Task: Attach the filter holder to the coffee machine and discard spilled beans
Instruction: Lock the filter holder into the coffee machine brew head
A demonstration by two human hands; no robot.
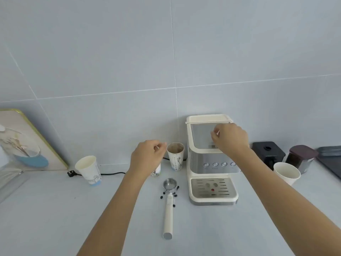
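The filter holder (168,206) lies on the counter left of the coffee machine (210,159), its metal basket toward the wall and its cream handle pointing at me. Several dark spilled beans (174,195) lie scattered around the basket. My left hand (147,156) hovers above a paper cup that it mostly hides, fingers loosely curled, holding nothing. My right hand (228,139) is raised over the top front of the machine, fingers curled with nothing visible in them.
A used paper cup (175,156) stands left of the machine, another cup (89,169) further left, a third (287,172) at the right. A black cable (110,174) runs along the wall. A dark grinder (267,154) and a jar (300,157) stand at the right, a framed picture (27,143) at the left.
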